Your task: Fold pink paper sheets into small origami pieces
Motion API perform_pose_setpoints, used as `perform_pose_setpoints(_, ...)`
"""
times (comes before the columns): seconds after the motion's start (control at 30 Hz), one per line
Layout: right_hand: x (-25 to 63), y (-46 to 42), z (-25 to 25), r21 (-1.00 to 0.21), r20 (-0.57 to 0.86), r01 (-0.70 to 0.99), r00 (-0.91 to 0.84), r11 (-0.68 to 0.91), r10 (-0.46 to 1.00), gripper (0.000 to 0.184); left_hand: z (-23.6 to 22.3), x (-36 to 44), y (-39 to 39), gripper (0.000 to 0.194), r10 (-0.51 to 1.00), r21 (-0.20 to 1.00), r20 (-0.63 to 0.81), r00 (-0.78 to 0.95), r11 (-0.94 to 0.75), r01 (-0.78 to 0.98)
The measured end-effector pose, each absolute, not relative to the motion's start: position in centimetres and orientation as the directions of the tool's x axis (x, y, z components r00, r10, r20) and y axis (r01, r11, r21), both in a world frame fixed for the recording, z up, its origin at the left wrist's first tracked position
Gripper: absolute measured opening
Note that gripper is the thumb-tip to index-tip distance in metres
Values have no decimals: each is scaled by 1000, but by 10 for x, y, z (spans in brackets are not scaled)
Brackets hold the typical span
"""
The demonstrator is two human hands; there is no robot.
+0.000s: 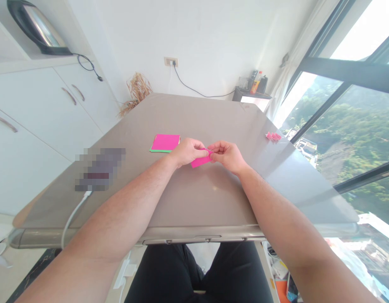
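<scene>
Between my two hands is a piece of bright pink paper (199, 161), folded into a narrow shape. My left hand (188, 152) pinches its upper edge with thumb and fingers. At the paper's right end, the thumb and fingertips of my right hand (225, 155) close on it. The fingertips of both hands nearly meet, and they hide part of the paper. Just left of my left hand lies a stack of coloured paper (165, 142), pink on top with a green edge showing beneath. Small folded pink paper pieces (273, 136) rest near the table's right edge.
The grey-brown table (194, 202) has angled far corners. A blurred-out device (99, 170) with a white cable (71, 214) lies at the left. Bottles (256, 82) stand on a small cabinet (251, 99) beyond the far right corner. Windows (345, 109) line the right side.
</scene>
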State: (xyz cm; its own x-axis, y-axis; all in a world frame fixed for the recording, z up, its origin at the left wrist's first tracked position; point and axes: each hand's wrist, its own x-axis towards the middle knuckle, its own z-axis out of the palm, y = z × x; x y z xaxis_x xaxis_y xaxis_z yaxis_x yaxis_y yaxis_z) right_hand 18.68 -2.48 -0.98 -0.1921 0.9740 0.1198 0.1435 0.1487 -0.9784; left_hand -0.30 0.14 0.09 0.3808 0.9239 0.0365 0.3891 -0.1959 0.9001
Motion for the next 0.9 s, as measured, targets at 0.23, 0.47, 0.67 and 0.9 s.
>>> perform_pose_setpoints(0.23, 187, -26, -9, -976, 119, 157, -197, 151, 973, 21, 2, 0, -1, 20, 921, 890, 68, 384, -230, 395)
perform_pose_setpoints(0.47, 188, -24, -12, -968, 145, 168, -229, 186, 963, 17, 3, -2, 0, 23, 922, 879, 75, 380, -241, 412)
perform_pose_setpoints(0.67, 185, -23, -12, -968, 145, 175, -194, 180, 970, 20, 2, -2, 1, 24, 928, 880, 59, 368, -222, 420)
perform_pose_setpoints(0.9, 184, -23, -12, -963, 132, 214, -159, 164, 978, 24, 3, -1, -1, 27, 942, 843, 65, 330, -229, 487)
